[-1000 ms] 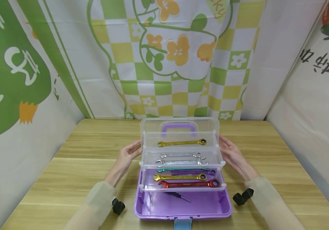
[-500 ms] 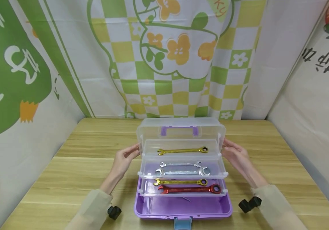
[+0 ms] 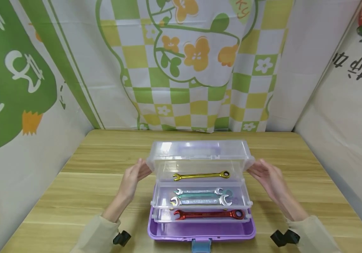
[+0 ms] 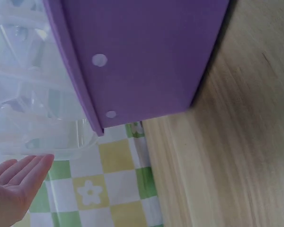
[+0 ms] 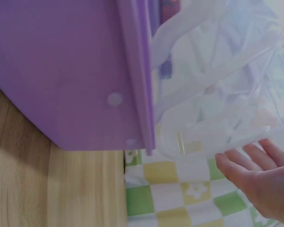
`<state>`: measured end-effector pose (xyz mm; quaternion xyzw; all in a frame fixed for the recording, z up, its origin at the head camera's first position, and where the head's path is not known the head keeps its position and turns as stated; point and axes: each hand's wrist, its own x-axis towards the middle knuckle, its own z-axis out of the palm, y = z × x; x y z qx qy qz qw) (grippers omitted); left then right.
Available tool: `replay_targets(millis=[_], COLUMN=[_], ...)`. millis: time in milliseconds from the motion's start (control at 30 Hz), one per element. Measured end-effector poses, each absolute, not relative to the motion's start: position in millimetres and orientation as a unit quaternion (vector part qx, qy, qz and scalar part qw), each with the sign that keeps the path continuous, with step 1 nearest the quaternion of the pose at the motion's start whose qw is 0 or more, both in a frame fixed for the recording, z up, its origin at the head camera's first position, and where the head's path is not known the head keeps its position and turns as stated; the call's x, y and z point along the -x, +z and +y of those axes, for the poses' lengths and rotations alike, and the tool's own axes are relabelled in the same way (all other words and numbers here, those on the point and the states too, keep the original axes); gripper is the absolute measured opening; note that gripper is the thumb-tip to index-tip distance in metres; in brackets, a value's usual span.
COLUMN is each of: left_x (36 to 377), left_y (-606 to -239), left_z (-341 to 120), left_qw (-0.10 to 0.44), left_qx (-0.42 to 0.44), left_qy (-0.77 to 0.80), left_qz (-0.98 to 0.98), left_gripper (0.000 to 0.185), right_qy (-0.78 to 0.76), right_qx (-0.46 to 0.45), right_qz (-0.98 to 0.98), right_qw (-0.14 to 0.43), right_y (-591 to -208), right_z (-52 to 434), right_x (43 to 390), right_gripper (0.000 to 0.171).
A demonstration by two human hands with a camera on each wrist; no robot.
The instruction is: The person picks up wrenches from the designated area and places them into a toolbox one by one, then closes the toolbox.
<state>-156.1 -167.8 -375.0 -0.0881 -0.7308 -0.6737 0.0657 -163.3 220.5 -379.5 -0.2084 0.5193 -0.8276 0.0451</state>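
A purple toolbox (image 3: 201, 234) with clear fold-out trays stands on the wooden table (image 3: 73, 189). Its clear lid (image 3: 199, 154) tilts forward over the trays. The top tray holds a gold wrench (image 3: 201, 174), the middle tray silver wrenches (image 3: 201, 200) over a teal one, the lowest tray a red wrench (image 3: 208, 214). My left hand (image 3: 133, 177) lies with straight fingers at the lid's left end; my right hand (image 3: 267, 175) lies likewise at its right end. Whether they touch the lid is unclear. The wrist views show the purple side wall (image 4: 142, 56) (image 5: 61, 80) and the clear lid edge (image 4: 61, 142) (image 5: 217, 137).
Patterned cloth with green and yellow checks (image 3: 181, 70) hangs behind and at both sides of the table. A blue latch (image 3: 201, 245) sits at the toolbox's front edge. Bare tabletop lies left and right of the box.
The lid has swung forward and down, and the trays have folded in over the purple base, hiding the handle and the small screwdriver. Both hands moved toward me with the lid.
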Motion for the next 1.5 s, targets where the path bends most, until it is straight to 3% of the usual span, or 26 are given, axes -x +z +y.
replay_targets(millis=[300,433,633,1233,1500], left_x=[142.3,136.0,125.9,98.1,88.4], left_y=[-366.4,-366.1,-366.9,-375.2,-386.4], left_z=[-166.8,-168.9,-174.0,-195.1,-198.4], left_qw=[0.068,0.061,0.042,-0.056,-0.06], left_qx=[0.066,0.053,0.052,0.201,0.264], left_qy=[-0.648,-0.625,-0.591,-0.549,-0.563], left_qz=[-0.756,-0.776,-0.804,-0.81,-0.781], left_gripper=[0.039,0.031,0.03,0.042,0.044], right_qy=[-0.77,-0.737,-0.619,-0.572,-0.623], right_qx=[0.151,0.082,0.0,0.096,0.162], right_qz=[0.619,0.671,0.785,0.809,0.76], right_qw=[0.025,0.022,0.031,0.088,0.092], right_y=[-365.1,-364.3,-363.5,-369.0,-383.7], right_z=[217.3,218.5,220.0,229.9,234.0], right_x=[138.0,128.6,119.6,86.8,79.5], right_gripper=[0.027,0.017,0.043,0.043,0.044])
